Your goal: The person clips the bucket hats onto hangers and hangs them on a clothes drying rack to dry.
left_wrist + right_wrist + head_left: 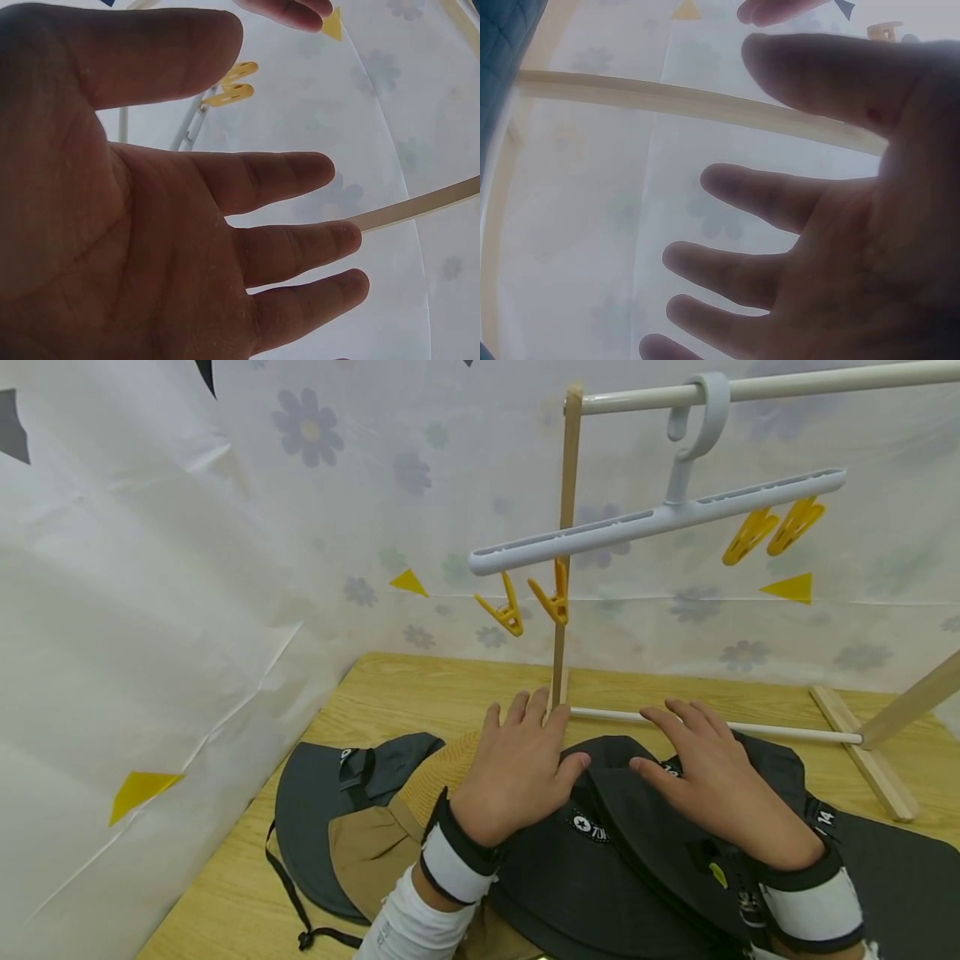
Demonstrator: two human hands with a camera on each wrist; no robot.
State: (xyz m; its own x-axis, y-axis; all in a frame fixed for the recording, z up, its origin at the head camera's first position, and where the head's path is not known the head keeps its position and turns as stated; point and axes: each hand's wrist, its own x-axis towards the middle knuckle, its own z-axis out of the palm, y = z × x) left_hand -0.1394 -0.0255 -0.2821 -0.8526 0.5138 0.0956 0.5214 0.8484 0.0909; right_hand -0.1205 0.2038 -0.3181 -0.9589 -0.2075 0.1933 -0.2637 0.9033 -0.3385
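Observation:
My left hand is spread out above the pile of hats, thumb toward the middle. Opposite it my right hand also has its fingers extended. Both palms look bare in the wrist views, with nothing held in the left hand or the right hand. Nearest to them is a black hat with a small white print. Beside it lies a tan hat with a yellow mesh part. A dark grey brim with a cord shows at the left. Whether either hand touches fabric, I cannot tell.
Behind the hats stands a rack with a wooden post and a white rail. From the rail hangs a light grey hanger with yellow clips. Everything rests on a wood-grain table before a flowered curtain.

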